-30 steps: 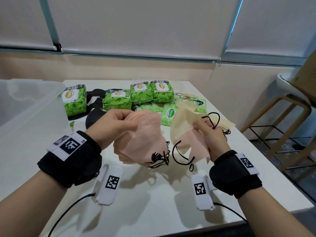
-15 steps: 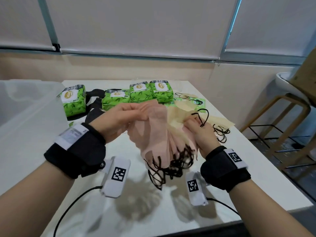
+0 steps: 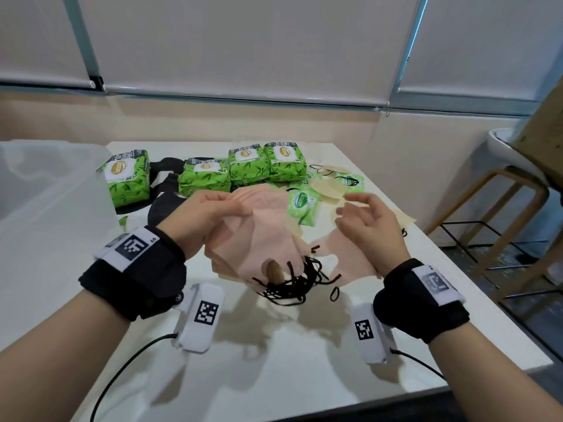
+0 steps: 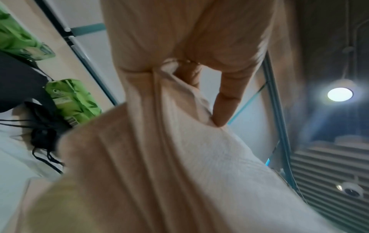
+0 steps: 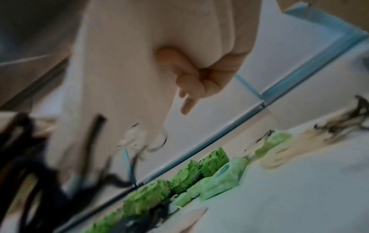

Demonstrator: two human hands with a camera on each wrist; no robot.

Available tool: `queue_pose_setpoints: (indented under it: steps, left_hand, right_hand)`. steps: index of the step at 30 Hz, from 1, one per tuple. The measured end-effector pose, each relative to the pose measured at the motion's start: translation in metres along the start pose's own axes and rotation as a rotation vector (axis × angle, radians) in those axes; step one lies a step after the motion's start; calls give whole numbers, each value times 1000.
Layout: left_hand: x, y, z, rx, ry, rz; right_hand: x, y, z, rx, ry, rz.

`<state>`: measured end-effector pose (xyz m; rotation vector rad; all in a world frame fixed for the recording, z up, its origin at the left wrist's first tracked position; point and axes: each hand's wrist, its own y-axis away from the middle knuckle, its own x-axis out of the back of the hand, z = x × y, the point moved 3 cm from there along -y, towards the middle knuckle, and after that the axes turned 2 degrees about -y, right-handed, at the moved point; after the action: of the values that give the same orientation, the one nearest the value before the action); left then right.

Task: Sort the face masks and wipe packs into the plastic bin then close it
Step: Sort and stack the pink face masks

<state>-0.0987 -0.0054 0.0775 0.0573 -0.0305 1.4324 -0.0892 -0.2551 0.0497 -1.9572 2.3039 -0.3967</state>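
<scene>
Head view: my left hand point(image 3: 210, 214) pinches the top edge of a stack of pink face masks point(image 3: 262, 239), held above the table point(image 3: 274, 345). My right hand point(image 3: 370, 226) is just beside it, fingers spread and loose, gripping nothing; one pink mask point(image 3: 344, 257) hangs under its palm, contact unclear. The masks look light, soft and floppy, and their black ear loops point(image 3: 292, 284) dangle tangled below the stack and look likely to snag, so I'd pinch the fabric edge, not the loops. The wipe packs point(image 3: 204, 179) sit beyond my hands; they look soft but squarish, easy to grab by the sides. A small flat pack point(image 3: 301, 205) reads "Sanicare"; the big packs' labels are too small to read. The plastic bin point(image 3: 45, 190) is left of my left hand, open.

Left wrist view: fingers point(image 4: 227, 100) pinch gathered pink fabric point(image 4: 159, 141). A green pack point(image 4: 73, 100) shows a barcode, text unreadable.

Right wrist view: blurred; fingers point(image 5: 191, 85) look curled, a hold I can't confirm.
</scene>
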Motion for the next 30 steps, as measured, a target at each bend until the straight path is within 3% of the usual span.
queue_pose_setpoints:
  steps: [3,6,9,13,17,25,30]
  left_hand:
    - [3,-2,0,20,63,6]
    - [4,-2,-5,77,147,-49]
    - [5,-3,-11,134,278,-82]
    - [3,-1,-10,107,452,-80]
    - [6,1,-7,73,536,-151]
    - [2,7,-11,44,665,-88]
    - [-2,11,-7,29,779,-165]
  right_hand:
    - [-3,3,-5,276,182,-72]
    - [-17,12,-7,601,590,-178]
    - [-30,16,-3,757,752,-247]
    - [-37,11,4,697,780,-348]
    - [-38,5,6,652,770,-289]
    - [-58,14,-6,871,750,-177]
    - [-60,9,0,850,757,-133]
